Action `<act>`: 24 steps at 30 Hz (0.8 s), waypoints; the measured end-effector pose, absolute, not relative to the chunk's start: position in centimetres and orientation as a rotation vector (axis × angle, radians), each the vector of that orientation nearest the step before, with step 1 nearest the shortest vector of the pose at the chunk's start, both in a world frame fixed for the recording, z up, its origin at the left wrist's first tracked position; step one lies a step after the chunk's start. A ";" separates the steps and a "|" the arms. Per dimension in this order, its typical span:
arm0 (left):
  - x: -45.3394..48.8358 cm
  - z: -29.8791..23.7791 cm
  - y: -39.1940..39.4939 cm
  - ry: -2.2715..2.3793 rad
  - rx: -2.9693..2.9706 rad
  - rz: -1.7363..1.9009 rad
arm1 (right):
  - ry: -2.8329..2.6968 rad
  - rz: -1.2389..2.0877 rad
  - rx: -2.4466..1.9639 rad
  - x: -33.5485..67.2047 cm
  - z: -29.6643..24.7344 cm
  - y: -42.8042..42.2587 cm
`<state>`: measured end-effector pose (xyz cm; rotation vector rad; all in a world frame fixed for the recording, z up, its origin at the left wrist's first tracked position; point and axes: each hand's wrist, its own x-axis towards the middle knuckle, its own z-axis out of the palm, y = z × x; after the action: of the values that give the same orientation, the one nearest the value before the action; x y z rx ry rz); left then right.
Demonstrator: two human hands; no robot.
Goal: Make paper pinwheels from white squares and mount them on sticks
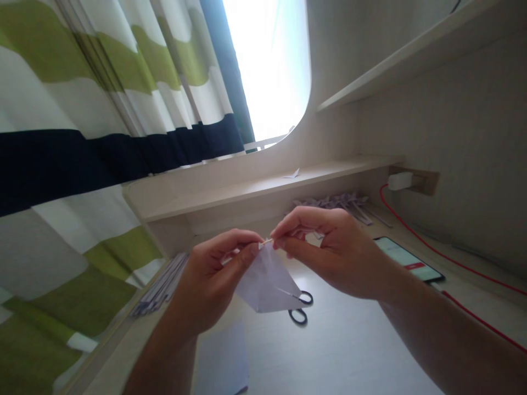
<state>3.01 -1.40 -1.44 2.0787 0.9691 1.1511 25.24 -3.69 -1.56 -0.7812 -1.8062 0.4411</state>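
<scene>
My left hand (214, 271) and my right hand (325, 249) meet above the desk and both pinch the top corner of a folded white paper (267, 285). The paper hangs down from my fingertips as a pointed, kite-like shape. Both hands are closed in a pinch on it. Under the paper, black-handled scissors (300, 307) lie on the desk (349, 351).
A flat paper sheet (224, 362) lies near the desk's front. Folded paper pieces (341, 203) are piled at the back, thin paper strips (162, 288) at the left edge. A phone (407, 260) with a red cable (453, 263) lies right. A striped curtain (82, 137) hangs left.
</scene>
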 end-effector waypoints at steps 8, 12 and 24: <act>3.0 -1.3 -1.5 0.991 2.072 1.176 | -1.807 0.446 -0.772 25.3 -1.6 -3.6; 3.0 -1.4 -1.6 0.988 2.043 1.181 | -1.794 0.433 -0.772 25.3 -1.5 -3.6; 3.1 -1.5 -1.7 0.992 2.020 1.203 | -1.772 0.377 -0.759 24.9 -2.0 -3.6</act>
<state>3.07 -1.74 -1.48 2.0196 0.9923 1.2028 24.94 -3.60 -1.99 -0.7587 -1.7717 0.3768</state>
